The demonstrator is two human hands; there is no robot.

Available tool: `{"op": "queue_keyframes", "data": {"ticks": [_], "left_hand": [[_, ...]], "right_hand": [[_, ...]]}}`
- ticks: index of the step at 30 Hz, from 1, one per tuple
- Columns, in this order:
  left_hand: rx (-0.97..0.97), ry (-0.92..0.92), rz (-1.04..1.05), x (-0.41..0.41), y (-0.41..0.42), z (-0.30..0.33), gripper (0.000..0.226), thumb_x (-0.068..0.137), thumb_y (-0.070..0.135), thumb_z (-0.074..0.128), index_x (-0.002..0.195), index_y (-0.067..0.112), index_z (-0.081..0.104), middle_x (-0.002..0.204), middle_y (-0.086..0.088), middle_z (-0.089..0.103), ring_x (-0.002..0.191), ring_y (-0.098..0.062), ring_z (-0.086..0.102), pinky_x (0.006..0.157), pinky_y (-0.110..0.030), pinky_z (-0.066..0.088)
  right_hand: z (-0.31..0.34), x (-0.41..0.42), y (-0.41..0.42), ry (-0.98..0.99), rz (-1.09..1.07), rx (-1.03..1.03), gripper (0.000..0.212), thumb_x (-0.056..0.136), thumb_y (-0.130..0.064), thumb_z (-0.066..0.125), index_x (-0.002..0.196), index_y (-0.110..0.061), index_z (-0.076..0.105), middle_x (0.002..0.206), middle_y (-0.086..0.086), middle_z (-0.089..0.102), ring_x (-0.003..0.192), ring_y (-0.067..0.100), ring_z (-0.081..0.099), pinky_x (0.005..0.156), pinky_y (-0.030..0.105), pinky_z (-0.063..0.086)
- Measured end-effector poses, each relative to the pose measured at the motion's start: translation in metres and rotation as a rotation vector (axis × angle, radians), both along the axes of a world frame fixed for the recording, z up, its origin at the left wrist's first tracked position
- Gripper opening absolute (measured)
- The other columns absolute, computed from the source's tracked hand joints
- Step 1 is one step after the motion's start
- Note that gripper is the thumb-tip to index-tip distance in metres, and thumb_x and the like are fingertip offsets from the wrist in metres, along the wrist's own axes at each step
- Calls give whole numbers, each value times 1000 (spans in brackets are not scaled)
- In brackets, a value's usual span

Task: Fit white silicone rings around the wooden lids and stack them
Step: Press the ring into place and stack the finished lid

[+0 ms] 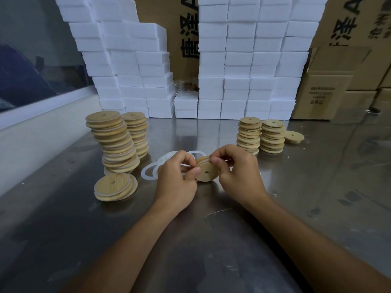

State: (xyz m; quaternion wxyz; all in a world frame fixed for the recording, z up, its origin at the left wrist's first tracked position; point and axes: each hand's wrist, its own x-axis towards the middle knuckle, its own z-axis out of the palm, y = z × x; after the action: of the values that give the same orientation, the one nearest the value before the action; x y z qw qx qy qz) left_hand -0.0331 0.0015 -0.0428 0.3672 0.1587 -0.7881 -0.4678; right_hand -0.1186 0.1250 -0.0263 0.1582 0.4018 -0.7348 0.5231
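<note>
round wooden lid [206, 172] tilted on edge; white rings [148, 172] flat behind.

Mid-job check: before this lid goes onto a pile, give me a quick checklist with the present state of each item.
1. Lid held firmly: ok. The left hand and right hand both have a grip on the wooden lid.
2. Ring seated all the way around that lid: cannot tell; fingers cover its edge.
3. Loose silicone rings within reach: ok, lying on the table just behind the hands.
4. Place to set it down: ok. The short pile at front left is low.
5. Tall stack steady: not ok; it leans and its lids are offset.
6. Lids still waiting: ok, two stacks on the right.
</note>
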Motion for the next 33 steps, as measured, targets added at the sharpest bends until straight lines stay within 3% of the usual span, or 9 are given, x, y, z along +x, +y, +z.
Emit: {"op": "queue_keyframes", "data": {"ticks": [3,8,12,16,20,26,33], "left_hand": [[5,-13,12,0,-1,-1,32,85,4,70,73,29,55,82,4,68,83,-15,69,70,-45,61],[67,2,-9,-1,-5,-1,34,85,2,69,74,33,57,80,3,68,83,-15,71,72,-47,61],[63,10,-20,-1,-3,-2,37,84,4,70,73,37,56,81,5,67,85,-17,70,71,-48,61],[16,5,-72,2,1,0,31,85,10,72,79,36,55,85,14,65,88,-11,69,68,-42,62],[39,39,-75,4,1,2,27,85,13,73,79,33,55,85,7,66,89,-16,69,67,-45,62],[14,1,-64,2,1,0,32,85,4,70,79,31,54,80,8,66,84,-12,69,67,-47,61],[23,-18,-48,2,-1,-1,32,85,7,70,79,33,53,86,3,67,89,-16,69,72,-47,60]], "right_hand": [[-4,0,1,-53,31,8,13,90,-7,67,80,-16,66,75,-14,65,75,4,62,68,17,50],[-7,-5,1,-179,29,-7,13,90,-26,70,80,-19,66,71,-10,66,67,0,62,60,12,47],[-6,-5,3,-109,28,-24,13,90,-19,70,79,-13,67,71,-8,66,69,4,61,60,14,47],[-4,-2,3,92,33,5,14,91,-18,69,80,-9,66,75,-7,67,69,10,61,62,30,51],[-3,1,1,207,35,16,14,92,-16,67,80,-8,65,76,-7,65,67,14,57,61,38,50],[-4,-2,0,129,4,-27,11,89,-8,66,79,-9,62,70,-8,65,62,13,57,58,38,48],[-7,-2,-1,40,40,-63,14,91,-18,68,82,-9,64,70,-4,67,66,10,63,61,32,51]]}}
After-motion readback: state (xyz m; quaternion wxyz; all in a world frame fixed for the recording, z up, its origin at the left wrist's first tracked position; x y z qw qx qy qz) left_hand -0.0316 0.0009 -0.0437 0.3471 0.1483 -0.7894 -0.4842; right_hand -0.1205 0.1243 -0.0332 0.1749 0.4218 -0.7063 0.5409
